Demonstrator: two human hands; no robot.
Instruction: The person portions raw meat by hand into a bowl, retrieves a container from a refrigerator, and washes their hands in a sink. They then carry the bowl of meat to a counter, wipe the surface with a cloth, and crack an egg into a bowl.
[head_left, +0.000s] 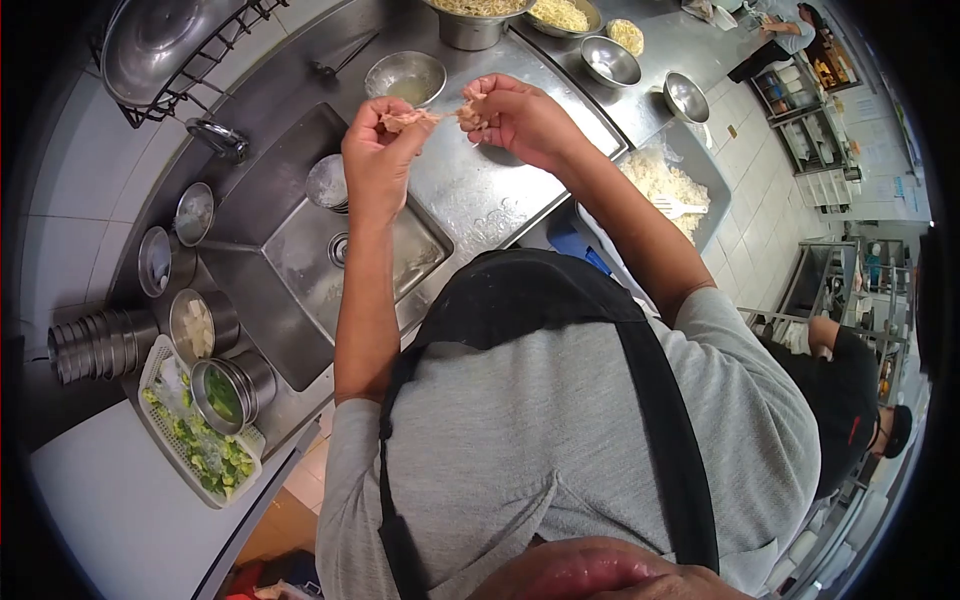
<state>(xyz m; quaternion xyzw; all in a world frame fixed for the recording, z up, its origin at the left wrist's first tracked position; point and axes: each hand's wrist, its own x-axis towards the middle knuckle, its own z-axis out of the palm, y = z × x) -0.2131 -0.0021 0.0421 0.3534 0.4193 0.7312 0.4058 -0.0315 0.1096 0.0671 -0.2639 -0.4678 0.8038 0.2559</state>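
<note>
In the head view, both hands are raised over the steel counter (465, 215) beside the sink. My left hand (380, 160) pinches a piece of pale pink meat (410, 119) between thumb and fingers. Another bit of the same meat (468, 108) is gripped by my right hand (520, 118), and a thin strand seems to stretch between the two. Just behind the hands stands a steel bowl (405, 72) with some cloudy liquid in it. The exact kind of meat cannot be made out.
On the left is a steel sink (270, 260) with a faucet (215, 138). Steel pots (105, 340) and a basket of green vegetables (215, 465) stand nearer. A tub of rice (715, 190) with a white spatula (680, 207) is at right. Two other people work farther right.
</note>
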